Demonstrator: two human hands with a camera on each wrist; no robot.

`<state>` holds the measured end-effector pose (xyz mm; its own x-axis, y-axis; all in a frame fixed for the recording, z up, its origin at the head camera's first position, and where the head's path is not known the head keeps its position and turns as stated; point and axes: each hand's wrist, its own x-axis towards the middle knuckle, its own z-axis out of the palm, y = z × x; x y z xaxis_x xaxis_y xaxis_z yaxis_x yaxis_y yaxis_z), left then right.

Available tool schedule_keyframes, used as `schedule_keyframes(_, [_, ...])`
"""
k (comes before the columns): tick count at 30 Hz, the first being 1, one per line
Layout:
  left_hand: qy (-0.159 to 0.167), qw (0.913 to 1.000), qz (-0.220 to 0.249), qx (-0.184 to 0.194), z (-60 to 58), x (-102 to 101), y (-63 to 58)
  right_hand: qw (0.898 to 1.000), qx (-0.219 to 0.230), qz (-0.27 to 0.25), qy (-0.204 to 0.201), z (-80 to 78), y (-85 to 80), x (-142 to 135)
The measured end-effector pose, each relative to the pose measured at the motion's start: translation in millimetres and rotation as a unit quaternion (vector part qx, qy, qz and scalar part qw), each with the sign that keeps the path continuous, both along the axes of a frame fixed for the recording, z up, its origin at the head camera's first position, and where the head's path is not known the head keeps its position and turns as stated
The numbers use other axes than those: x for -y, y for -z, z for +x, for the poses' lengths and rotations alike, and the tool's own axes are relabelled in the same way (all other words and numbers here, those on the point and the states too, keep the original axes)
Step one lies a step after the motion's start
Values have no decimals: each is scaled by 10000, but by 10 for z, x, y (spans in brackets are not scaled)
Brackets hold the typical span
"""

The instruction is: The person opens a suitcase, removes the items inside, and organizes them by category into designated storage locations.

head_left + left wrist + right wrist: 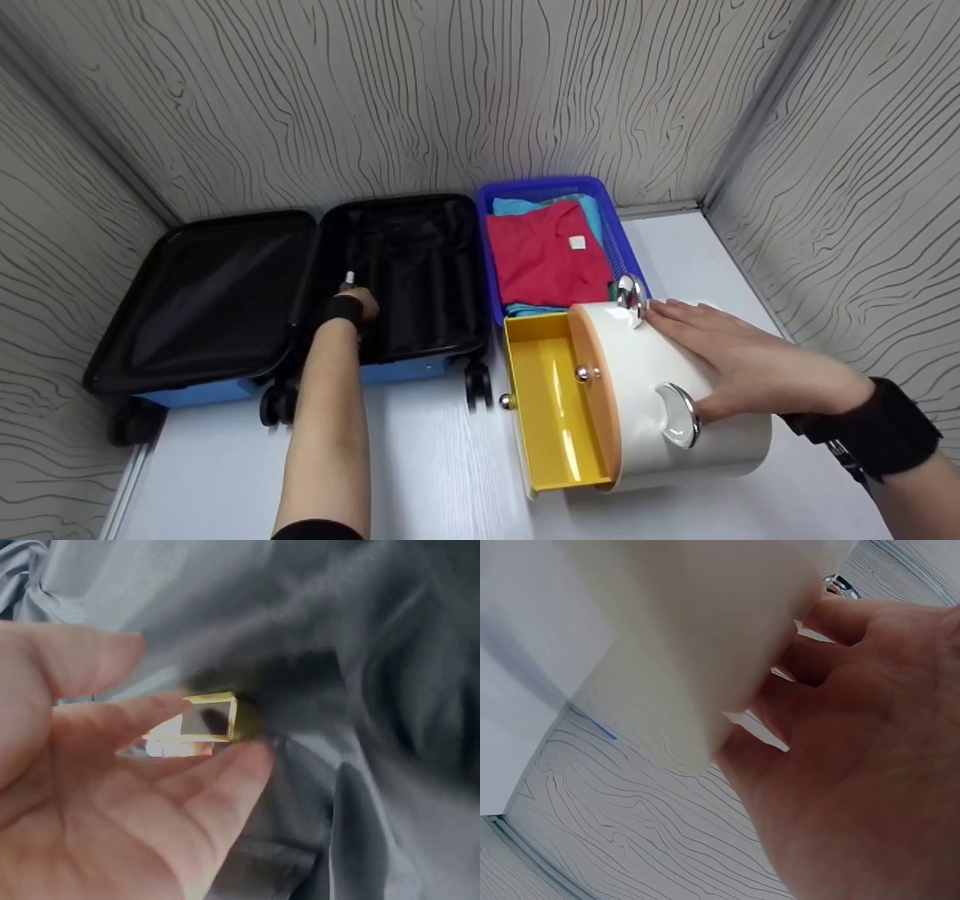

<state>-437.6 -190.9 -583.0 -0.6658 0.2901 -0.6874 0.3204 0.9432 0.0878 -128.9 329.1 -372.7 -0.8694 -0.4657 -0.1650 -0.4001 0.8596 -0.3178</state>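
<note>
My left hand (362,301) reaches down into the right half of the open black suitcase (420,262). In the left wrist view its thumb stands apart and its fingers are extended. At the fingertips is a small gold-edged rectangular item (210,720), partly hidden by fingers; its kind is unclear. A white-tipped piece (350,277) shows beyond that hand in the head view. My right hand (739,360) rests with spread fingers on a white rounded drawer box (645,450), between its two shiny handles. A yellow drawer (555,397) is pulled out of the box.
A blue plastic basket (616,240) of folded clothes, a red garment (547,255) on top, stands behind the box. The suitcase's left half (217,292) lies open. Its caster wheels (478,384) face the near side of the white table (435,465). Patterned walls (420,97) enclose the table.
</note>
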Motion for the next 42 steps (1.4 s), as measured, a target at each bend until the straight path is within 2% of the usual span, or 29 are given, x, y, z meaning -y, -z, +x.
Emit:
schedule_keyframes(1, [-501,9981,334,110,50,-10,-60,10000,-8,-6,-14,-2,2,-1])
schedule_keyframes(2, [-971,9933,561,276,139,-40,-173,10000,1,-9,-20,-4,5,-1])
schedule_keyframes(3, [-1957,9729,1146,460,248,-76,-313,10000,9,-13,-24,-5,7,-1])
schedule_keyframes(4, [-2405,9590,1416,492,368,-104,-452,10000,11,-2,-28,-4,9,1])
schedule_keyframes(5, [-2994,9357,1779,566,500,-147,-617,10000,6,7,-27,-2,11,4])
schedule_keyframes(6, [-3498,9106,2124,580,608,-167,-729,10000,3,14,-24,-1,12,3])
schedule_keyframes(7, [-3896,8914,2244,571,736,-223,-882,10000,0,19,-23,0,12,0])
schedule_keyframes(8, [-3985,8861,2302,556,805,-233,-959,10000,5,20,-19,0,12,-1])
schedule_keyframes(9, [-3973,8880,2254,529,838,-240,-994,10000,-3,20,-20,1,12,-2])
schedule_keyframes(11, [-3765,9033,2005,457,867,-250,-1038,10000,-9,10,-12,0,11,-5])
schedule_keyframes(12, [-3621,9121,1868,456,843,-240,-1020,10000,-17,5,-14,-1,11,-9])
schedule_keyframes(13, [-3332,9269,1664,455,778,-210,-954,10000,-18,3,-16,-1,10,-7])
schedule_keyframes(14, [-3113,9381,1442,469,725,-195,-892,10000,-33,0,-26,0,9,-5])
schedule_keyframes(16, [-2536,9618,969,348,694,-192,-853,10000,-49,7,-37,1,8,1])
schedule_keyframes(18, [-1949,9786,649,64,486,-69,-501,10000,-69,12,-55,1,12,5])
schedule_keyframes(19, [-1718,9839,479,-96,390,-15,-332,9999,-84,17,-62,0,16,8])
schedule_keyframes(20, [-1690,9841,480,-265,437,-23,-329,9999,-104,17,-79,-2,19,10])
schedule_keyframes(23, [-1305,9889,298,-648,173,121,73,9999,-105,-1,-70,-7,33,7])
schedule_keyframes(24, [-1248,9895,238,-681,168,108,52,9999,-107,-5,-68,-9,38,5])
schedule_keyframes(26, [-1175,9898,232,-777,278,25,-175,10000,-79,-11,-50,-8,39,1])
schedule_keyframes(27, [-1150,9900,173,-802,252,4,-215,10000,-60,-7,-32,-5,39,-6])
schedule_keyframes(29, [-1377,9850,408,-957,433,-101,-545,10000,-41,-4,-26,-2,34,-5])
schedule_keyframes(31, [-1681,9758,809,-1142,641,-226,-909,10000,-20,-22,-12,2,28,-6])
schedule_keyframes(32, [-1763,9710,1020,-1248,720,-286,-1063,10000,-18,-35,-8,3,25,-9])
schedule_keyframes(33, [-1845,9653,1233,-1378,760,-340,-1153,10000,-14,-48,0,5,22,-10])
schedule_keyframes(36, [-1774,9529,1787,-1692,852,-518,-1343,10000,-26,-62,-17,-1,22,-7])
schedule_keyframes(39, [-1465,9416,2370,-1889,919,-716,-1422,10000,-6,-75,-41,-10,27,-6])
schedule_keyframes(42, [-1097,9297,2886,-2009,1080,-953,-1544,9999,23,-96,-49,-11,33,-8])
